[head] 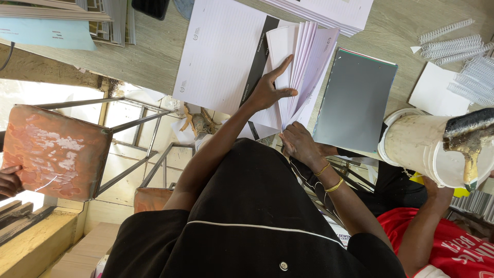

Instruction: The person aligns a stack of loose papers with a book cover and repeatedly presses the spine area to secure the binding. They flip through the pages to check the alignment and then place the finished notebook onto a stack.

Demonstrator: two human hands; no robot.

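Observation:
A stack of white paper sheets [303, 56] lies fanned out on a wooden table [154, 56], over a black-and-white cover [260, 56]. My left hand [268, 91] rests on the fan's left side, index finger stretched out and thumb pushed in among the sheets. My right hand [299, 144], with gold bangles on the wrist, grips the fan's near edge at the table's rim. A wide lined white sheet [221, 51] lies just left of my left hand.
A grey-covered book [355, 98] lies right of the fan. White spiral binding coils [458, 49] are at the far right. Another person in red holds a white bucket [422, 149] with a glue-smeared brush [469, 139]. A worn stool [51, 149] stands on the left.

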